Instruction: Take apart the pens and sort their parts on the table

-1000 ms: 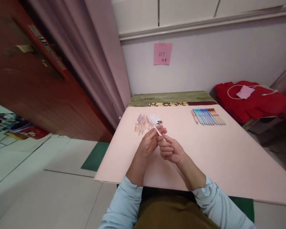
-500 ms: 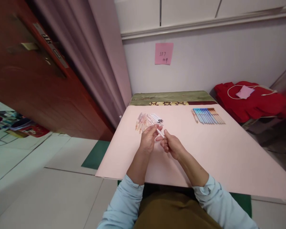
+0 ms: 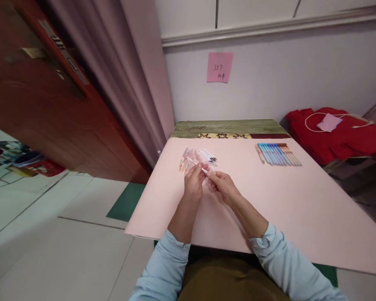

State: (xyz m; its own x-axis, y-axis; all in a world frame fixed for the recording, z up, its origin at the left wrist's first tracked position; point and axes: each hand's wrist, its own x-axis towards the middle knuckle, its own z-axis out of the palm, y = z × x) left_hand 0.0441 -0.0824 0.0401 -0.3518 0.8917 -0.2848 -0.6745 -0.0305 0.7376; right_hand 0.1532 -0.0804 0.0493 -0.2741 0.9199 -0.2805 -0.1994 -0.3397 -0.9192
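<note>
My left hand and my right hand meet over the pink sheet, both pinched on one thin white pen part. Its far end points up and left, over a loose pile of clear pen barrels and white refills that lies just beyond my fingers. A neat row of capped blue and orange pens lies at the far right of the sheet, well away from both hands.
The table's green wooden edge shows beyond the sheet, against the wall with a pink sticky note. A red cloth with a cord sits at the right. A curtain and a dark door stand at the left.
Both hands have moved away from me toward the pile, carrying the white pen part. The right hand went from a closed fist to a fingertip pinch.
</note>
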